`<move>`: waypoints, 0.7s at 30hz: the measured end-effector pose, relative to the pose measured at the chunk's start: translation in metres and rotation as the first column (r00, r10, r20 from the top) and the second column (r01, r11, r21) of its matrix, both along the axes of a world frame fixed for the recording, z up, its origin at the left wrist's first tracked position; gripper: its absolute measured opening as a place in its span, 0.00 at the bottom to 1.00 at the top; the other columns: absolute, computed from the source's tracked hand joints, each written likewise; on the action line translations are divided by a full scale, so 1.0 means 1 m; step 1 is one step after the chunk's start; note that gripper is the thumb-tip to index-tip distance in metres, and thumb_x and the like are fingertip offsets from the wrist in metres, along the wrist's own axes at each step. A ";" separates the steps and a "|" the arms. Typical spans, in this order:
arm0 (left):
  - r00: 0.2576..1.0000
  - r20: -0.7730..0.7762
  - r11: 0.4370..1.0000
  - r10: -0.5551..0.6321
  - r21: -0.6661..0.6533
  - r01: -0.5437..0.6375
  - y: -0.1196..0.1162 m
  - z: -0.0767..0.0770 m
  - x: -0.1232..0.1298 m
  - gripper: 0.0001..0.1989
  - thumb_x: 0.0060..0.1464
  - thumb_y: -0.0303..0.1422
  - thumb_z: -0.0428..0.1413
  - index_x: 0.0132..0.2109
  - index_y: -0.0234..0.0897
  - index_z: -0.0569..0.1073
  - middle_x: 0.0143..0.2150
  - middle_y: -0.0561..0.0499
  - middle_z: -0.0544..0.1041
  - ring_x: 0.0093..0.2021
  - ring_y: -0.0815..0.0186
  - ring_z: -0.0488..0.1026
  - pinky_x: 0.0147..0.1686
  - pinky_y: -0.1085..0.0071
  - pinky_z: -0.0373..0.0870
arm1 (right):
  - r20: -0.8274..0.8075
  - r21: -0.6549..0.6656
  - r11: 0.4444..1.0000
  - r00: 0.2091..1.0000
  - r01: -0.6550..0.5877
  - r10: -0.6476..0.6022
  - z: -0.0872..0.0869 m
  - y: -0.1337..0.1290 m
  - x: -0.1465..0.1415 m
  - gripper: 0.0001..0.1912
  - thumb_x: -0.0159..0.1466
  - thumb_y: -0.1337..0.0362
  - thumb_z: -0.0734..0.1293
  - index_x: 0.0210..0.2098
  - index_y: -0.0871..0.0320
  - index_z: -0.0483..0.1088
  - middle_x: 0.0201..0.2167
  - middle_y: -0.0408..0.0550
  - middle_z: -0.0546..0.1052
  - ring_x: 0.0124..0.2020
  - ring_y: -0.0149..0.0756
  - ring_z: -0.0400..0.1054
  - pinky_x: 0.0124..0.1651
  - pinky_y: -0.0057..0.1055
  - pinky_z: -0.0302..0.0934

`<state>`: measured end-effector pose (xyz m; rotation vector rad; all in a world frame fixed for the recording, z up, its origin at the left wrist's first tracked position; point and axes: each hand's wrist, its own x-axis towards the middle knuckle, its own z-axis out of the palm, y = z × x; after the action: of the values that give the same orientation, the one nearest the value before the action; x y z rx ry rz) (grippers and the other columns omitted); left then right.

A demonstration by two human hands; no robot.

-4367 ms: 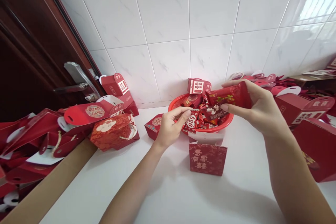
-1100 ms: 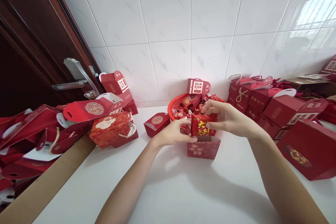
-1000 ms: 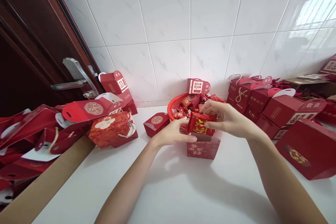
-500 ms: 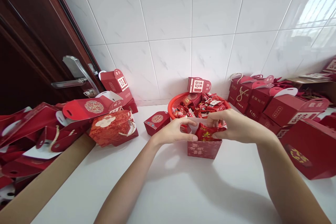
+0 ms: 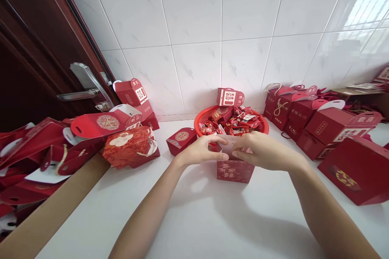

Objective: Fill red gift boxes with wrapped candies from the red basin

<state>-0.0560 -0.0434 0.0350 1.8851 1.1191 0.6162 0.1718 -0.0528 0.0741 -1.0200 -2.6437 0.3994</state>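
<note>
A small red paper gift box (image 5: 233,173) with pale lettering stands upright on the white tabletop, its top unfolded and a pale inner flap raised. My left hand (image 5: 203,151) holds it at the left rim, thumb on the near edge and fingers around the flap. My right hand (image 5: 261,149) is bent over the box mouth, thumb and fingertips curled at the opening. What those fingers hold, if anything, is hidden. Right behind the box sits a red plastic basket (image 5: 199,120) with red-wrapped candies (image 5: 243,119) heaped in it.
A closed red box (image 5: 182,141) lies left of the basket, and another box (image 5: 230,97) stands behind it. Many red boxes fill a cardboard carton (image 5: 54,206) at left. More boxes (image 5: 331,127) are stacked at right. A tiled wall and a door handle (image 5: 88,89) bound the back.
The red packet under my right hand is out of sight now. My right hand has shifted left and its fingers cover the box mouth. My left hand stays on the rim.
</note>
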 end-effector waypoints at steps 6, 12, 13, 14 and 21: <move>0.999 0.039 1.000 0.002 0.007 -0.002 0.001 -0.004 0.000 0.22 0.52 0.47 0.64 0.50 0.40 0.79 0.55 0.46 0.78 0.55 0.55 0.74 0.55 0.63 0.69 | -0.153 0.004 0.998 0.987 0.058 -0.056 0.008 0.002 0.016 0.13 0.66 0.61 0.62 0.34 0.56 0.78 0.29 0.47 0.80 0.27 0.35 0.69 0.30 0.31 0.58; 0.998 -0.020 0.986 -0.061 0.152 0.063 0.000 -0.006 0.000 0.20 0.53 0.40 0.64 0.52 0.41 0.79 0.57 0.46 0.78 0.57 0.53 0.74 0.57 0.60 0.69 | -0.285 0.083 0.983 0.949 0.167 -0.137 0.013 0.005 0.027 0.13 0.65 0.54 0.65 0.34 0.53 0.79 0.29 0.48 0.80 0.31 0.41 0.72 0.32 0.33 0.63; 0.997 -0.022 0.979 -0.079 0.189 0.081 0.000 -0.006 0.001 0.19 0.54 0.37 0.63 0.53 0.41 0.79 0.58 0.46 0.78 0.58 0.53 0.73 0.59 0.60 0.68 | -0.285 0.089 0.980 0.948 0.176 -0.144 0.013 0.005 0.027 0.13 0.65 0.54 0.65 0.34 0.53 0.78 0.28 0.48 0.80 0.31 0.41 0.72 0.33 0.33 0.63; 0.996 -0.022 0.970 -0.088 0.224 0.091 0.000 -0.007 0.002 0.19 0.56 0.35 0.61 0.55 0.42 0.78 0.59 0.47 0.77 0.59 0.54 0.73 0.60 0.59 0.67 | -0.281 0.095 0.978 0.948 0.184 -0.151 0.013 0.006 0.027 0.13 0.65 0.54 0.64 0.34 0.53 0.78 0.28 0.48 0.79 0.31 0.41 0.72 0.33 0.33 0.62; 1.000 -0.030 0.933 -0.008 0.360 0.019 0.004 -0.016 0.009 0.27 0.57 0.30 0.57 0.63 0.46 0.68 0.66 0.51 0.71 0.64 0.55 0.68 0.63 0.61 0.64 | -0.123 0.079 0.969 0.967 0.235 -0.225 0.001 0.021 0.026 0.15 0.67 0.54 0.62 0.33 0.55 0.73 0.30 0.47 0.76 0.29 0.37 0.67 0.30 0.31 0.55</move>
<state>-0.0470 -0.0391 0.0195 2.2163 1.0627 0.8358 0.1982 -0.0319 0.0754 -1.2196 -2.3859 0.2705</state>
